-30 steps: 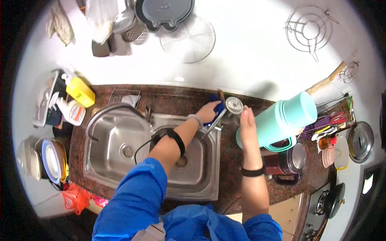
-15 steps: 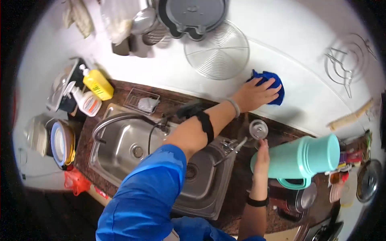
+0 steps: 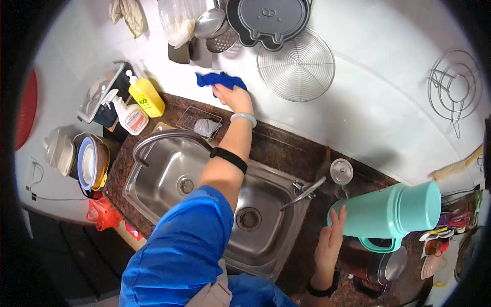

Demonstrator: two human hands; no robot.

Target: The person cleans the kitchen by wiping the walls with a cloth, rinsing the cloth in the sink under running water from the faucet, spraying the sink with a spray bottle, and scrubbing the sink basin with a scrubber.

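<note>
My left hand is pressed to the white wall above the sink, with a crumpled blue cloth in its fingers. Part of the cloth is hidden under the hand. Over at the right, my right hand is held up with its fingers extended, empty. It is beside the base of a large turquoise thermos jug; whether the fingertips touch it I cannot tell. Below my left forearm lies a double-bowl steel sink with a curved faucet.
A yellow soap bottle and a white spray bottle stand at the back left. On the wall hang a round wire rack, a dark pan and utensils. A glass jar stands behind the thermos jug.
My left hand has slid the blue cloth leftward along the wall, from right of the round rack to below the hanging utensils. My right hand is slightly lower, and the view has shifted.
</note>
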